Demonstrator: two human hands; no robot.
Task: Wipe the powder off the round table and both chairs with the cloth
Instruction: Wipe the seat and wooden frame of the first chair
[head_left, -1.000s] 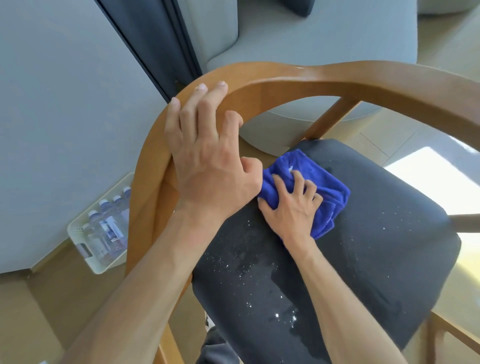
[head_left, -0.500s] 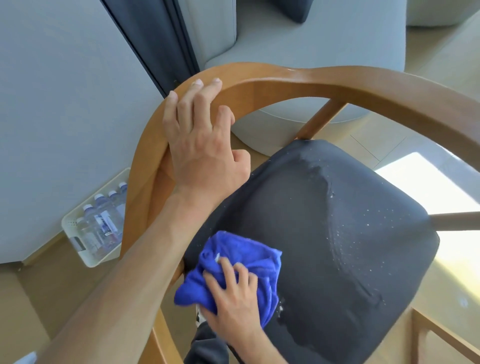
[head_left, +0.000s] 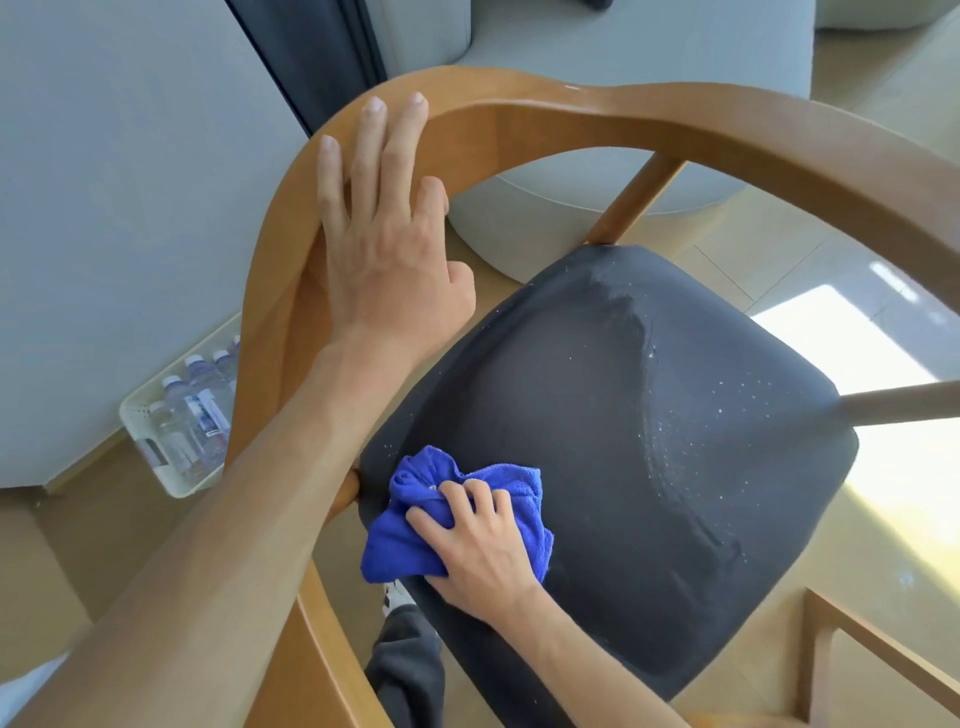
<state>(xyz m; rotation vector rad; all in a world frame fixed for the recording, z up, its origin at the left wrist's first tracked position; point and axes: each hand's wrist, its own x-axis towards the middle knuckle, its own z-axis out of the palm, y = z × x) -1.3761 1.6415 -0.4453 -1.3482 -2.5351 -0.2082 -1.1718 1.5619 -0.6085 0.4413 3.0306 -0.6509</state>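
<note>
Your right hand presses the bunched blue microfibre cloth onto the near-left corner of the dark padded seat; your left hand lies flat, fingers straight, on the curved wooden chair back. White powder specks dot the seat's right side.

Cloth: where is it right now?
Head view, lower centre: the cloth lies on the seat's near-left corner, under the right hand.
</note>
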